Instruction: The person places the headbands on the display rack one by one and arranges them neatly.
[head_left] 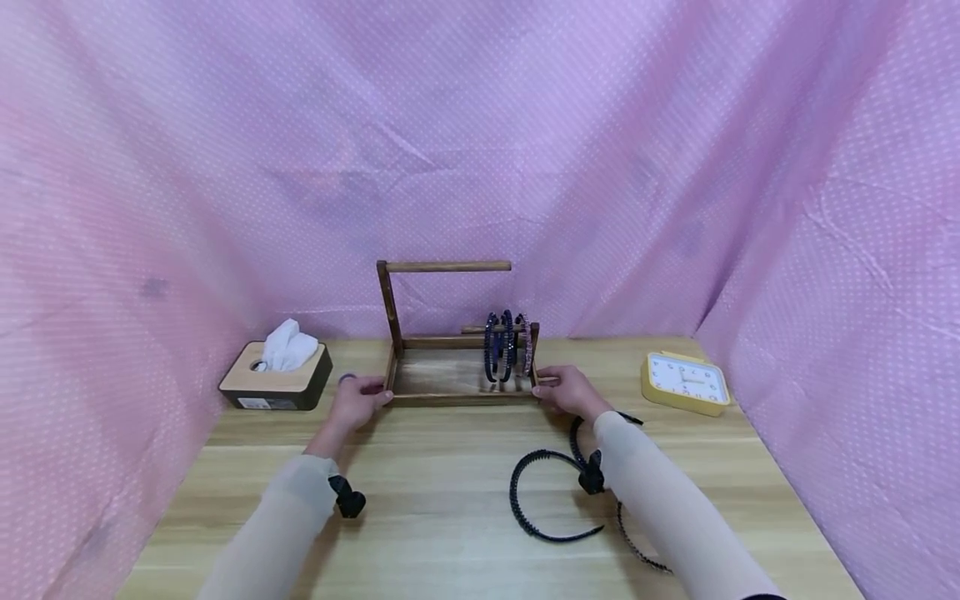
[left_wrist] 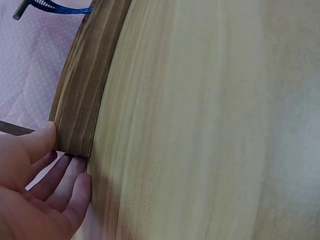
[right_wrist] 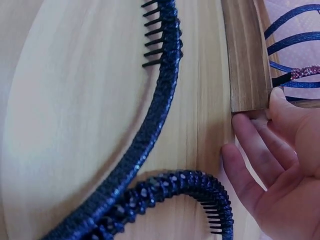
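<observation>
Gripping fingers (left_wrist: 77, 201), perhaps partly beneath wooden rack (head_left: 461, 401).

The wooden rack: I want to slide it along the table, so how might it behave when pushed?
The wooden rack will probably stay stiff, since it looks built of solid wood. It seems unlikely to tip, as its base is broad and low. The headbands may sway or slide, because they appear simply hung over its short bar.

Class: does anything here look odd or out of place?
Yes, the yellow rectangular clock at right reads upside down, its 12 along the lower edge. Dark toothed headbands lie loose near the right hand, while others hang on the brown wooden rack.
</observation>
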